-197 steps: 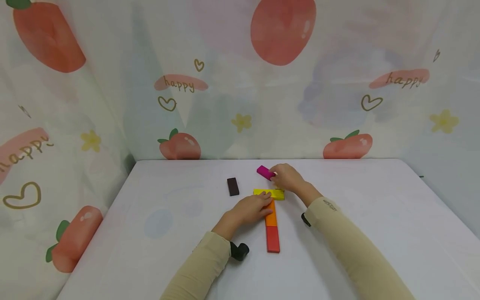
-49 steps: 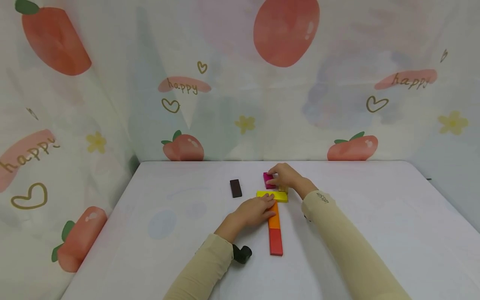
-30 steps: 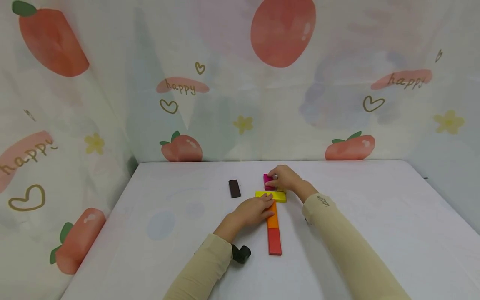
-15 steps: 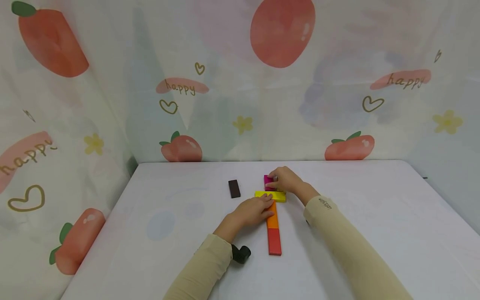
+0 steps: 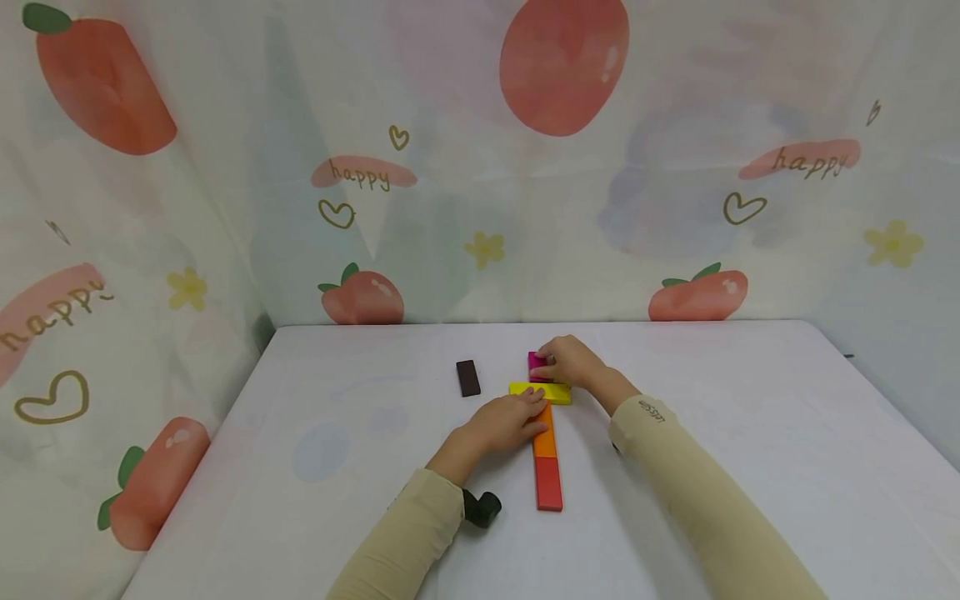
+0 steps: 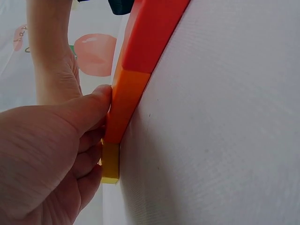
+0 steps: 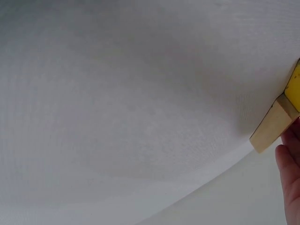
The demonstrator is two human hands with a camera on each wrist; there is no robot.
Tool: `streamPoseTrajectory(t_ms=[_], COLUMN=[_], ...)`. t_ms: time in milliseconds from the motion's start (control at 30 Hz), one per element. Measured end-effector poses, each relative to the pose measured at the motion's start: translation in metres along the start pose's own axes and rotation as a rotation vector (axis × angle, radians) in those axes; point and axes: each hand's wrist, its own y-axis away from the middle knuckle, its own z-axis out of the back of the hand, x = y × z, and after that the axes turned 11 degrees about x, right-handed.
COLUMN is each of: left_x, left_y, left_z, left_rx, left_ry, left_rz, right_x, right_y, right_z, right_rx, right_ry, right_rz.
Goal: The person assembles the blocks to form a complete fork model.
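A red block and an orange block lie end to end on the table, topped by a crosswise yellow block. My left hand rests with extended fingers on the yellow and orange blocks; in the left wrist view its thumb touches the orange one's side. Beyond the yellow block, my right hand pinches a magenta block, covering its right part. A pale wooden block adjoins the yellow block in the right wrist view, near the right fingers; the right hand hides it in the head view.
A dark brown block lies by itself left of the magenta one. The white table ends at a printed cloth backdrop. A black wrist camera sticks out from the left sleeve.
The magenta block, slanted and farther back at first, has been turned straight and drawn nearer to the yellow block by the right hand. The left hand keeps its place on the blocks.
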Motion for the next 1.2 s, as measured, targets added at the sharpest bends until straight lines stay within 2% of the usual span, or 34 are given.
streamPoseTrajectory(t_ms=[433, 767, 1000, 1200], left_x=[-0.001, -0.0003, 0.0013, 0.0016], left_y=[0.0014, 0.0003, -0.0005, -0.0009], left_z=[0.0005, -0.0004, -0.0014, -0.0019], left_rx=[-0.001, -0.001, -0.008, -0.009], left_ry=[-0.003, -0.009, 0.004, 0.005], left_rz=[-0.001, -0.004, -0.002, -0.005], right_x=[-0.001, -0.0007, -0.0015, -0.0011], right_y=[0.0016, 0.001, 0.0017, 0.0022], right_z=[-0.0017, -0.0026, -0.0039, -0.0044], right_rx=[-0.019, -0.008, -0.031, -0.031], right_ry=[0.018, 0.018, 0.042, 0.049], right_rz=[0.044, 0.018, 0.054, 0.054])
